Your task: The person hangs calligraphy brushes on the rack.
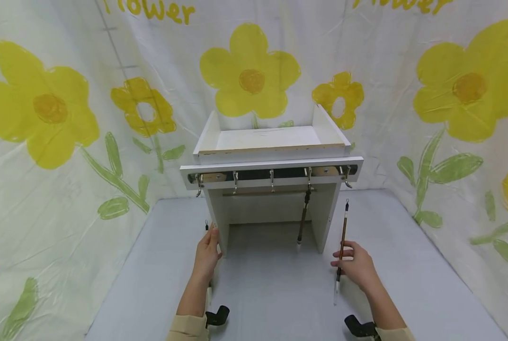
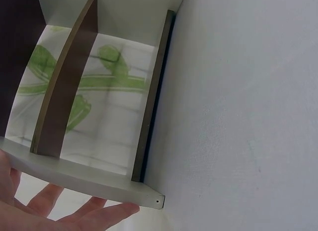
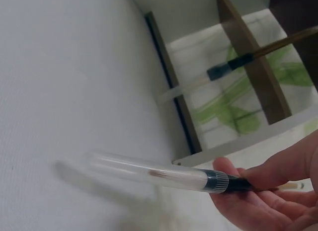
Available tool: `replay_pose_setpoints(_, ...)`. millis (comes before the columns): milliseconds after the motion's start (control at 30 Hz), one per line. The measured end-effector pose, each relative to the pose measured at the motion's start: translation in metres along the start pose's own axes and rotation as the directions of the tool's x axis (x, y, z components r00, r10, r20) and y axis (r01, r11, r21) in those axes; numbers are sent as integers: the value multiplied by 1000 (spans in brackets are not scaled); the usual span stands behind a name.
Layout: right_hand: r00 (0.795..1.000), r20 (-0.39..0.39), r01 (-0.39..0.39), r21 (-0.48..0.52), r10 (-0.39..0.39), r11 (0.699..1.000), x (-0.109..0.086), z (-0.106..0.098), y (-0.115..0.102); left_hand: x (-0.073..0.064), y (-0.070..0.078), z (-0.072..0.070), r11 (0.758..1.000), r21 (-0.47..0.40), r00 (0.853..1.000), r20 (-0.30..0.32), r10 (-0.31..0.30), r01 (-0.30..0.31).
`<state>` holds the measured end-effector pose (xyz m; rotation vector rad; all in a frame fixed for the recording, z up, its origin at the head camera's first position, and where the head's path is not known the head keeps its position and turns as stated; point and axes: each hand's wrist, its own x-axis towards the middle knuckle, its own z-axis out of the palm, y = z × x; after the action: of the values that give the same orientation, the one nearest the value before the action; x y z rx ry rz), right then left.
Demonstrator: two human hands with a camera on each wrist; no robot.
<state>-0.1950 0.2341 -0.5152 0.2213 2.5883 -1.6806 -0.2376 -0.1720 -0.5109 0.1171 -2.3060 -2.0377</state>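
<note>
A white rack (image 1: 275, 167) with a row of metal hooks stands at the centre of the head view. My left hand (image 1: 207, 254) touches its left side panel (image 2: 89, 179), fingers extended along the outer face. My right hand (image 1: 356, 265) pinches a brown-handled calligraphy brush (image 1: 343, 232), tip down, just right of the rack. A clear cap (image 3: 129, 169) covers its bristles, and a loop tops its handle. Another calligraphy brush (image 1: 303, 215) hangs tip down from a hook (image 1: 309, 176). Behind my left hand and wrist shows a third brush (image 1: 207, 226), its middle hidden.
An open tray-like top (image 1: 271, 137) with raised sides forms the rack's upper part. A thin rod (image 1: 262, 192) runs below the hooks. The rack stands on a pale table (image 1: 271, 284). Behind hangs a white curtain (image 1: 381, 85) printed with yellow flowers.
</note>
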Motion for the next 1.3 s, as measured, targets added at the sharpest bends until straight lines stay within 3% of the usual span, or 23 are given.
replay_pose_setpoints(200,998,-32,56,-10,-56,998,-8,-2,-10,-3,2,0,1000,6,1000,4,22,-22)
replay_pose_setpoints(700,983,-107,144,-57,-149,988,-22,-3,-30,0,1,-2,1000,12,1000,2,-4,4)
replay_pose_setpoints(1033,953,-167,237,-100,-251,966,-37,-6,-45,0,1,-1,1000,13,1000,6,-25,25)
replay_pose_setpoints(1300,910,-230,323,-127,-345,938,-50,-9,-60,-1,-1,1,1000,7,1000,-5,1,-1)
